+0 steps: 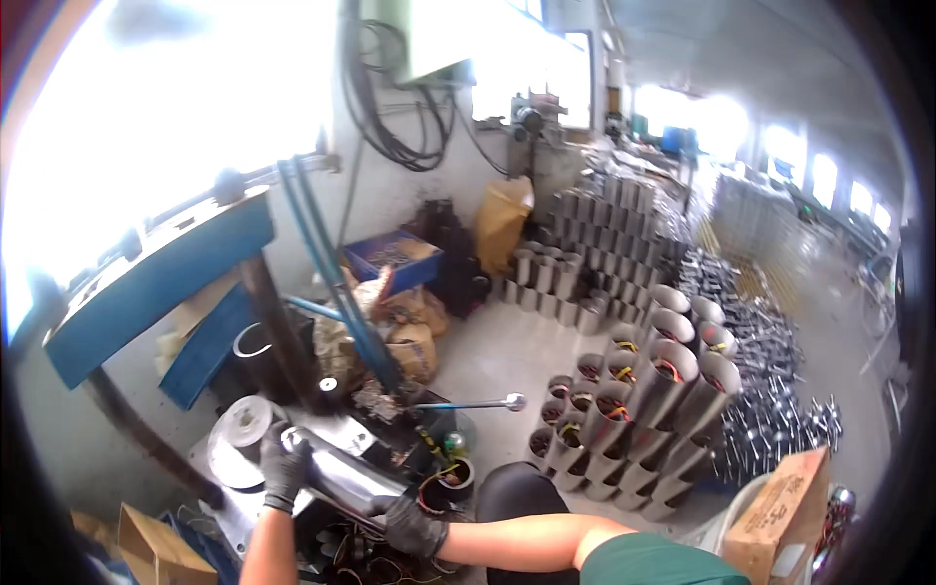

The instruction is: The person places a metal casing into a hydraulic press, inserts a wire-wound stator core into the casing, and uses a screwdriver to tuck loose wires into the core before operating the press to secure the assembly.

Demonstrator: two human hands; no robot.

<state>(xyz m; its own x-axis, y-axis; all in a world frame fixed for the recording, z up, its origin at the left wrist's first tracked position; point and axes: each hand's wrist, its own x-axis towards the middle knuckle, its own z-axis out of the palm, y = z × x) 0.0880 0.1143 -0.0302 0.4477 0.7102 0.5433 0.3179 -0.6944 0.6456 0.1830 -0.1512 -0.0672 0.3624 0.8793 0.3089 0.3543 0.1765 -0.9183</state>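
Observation:
A shiny metal cylinder lies tilted between my hands at the lower left, beside the press. My left hand, in a dark glove, is closed on its upper left end. The gloved right hand grips its lower right end; its fingers are partly hidden. Close to my left hand, a round metal disc sits on the press's metal plate. Below and right of the cylinder stands an open tube with coloured wires coming out.
A blue-beamed press rises at the left. A lever with a ball end juts over the floor. Several grey tubes with wires stand stacked at right, beside piled metal shafts. A cardboard box is at lower right, a blue bin behind.

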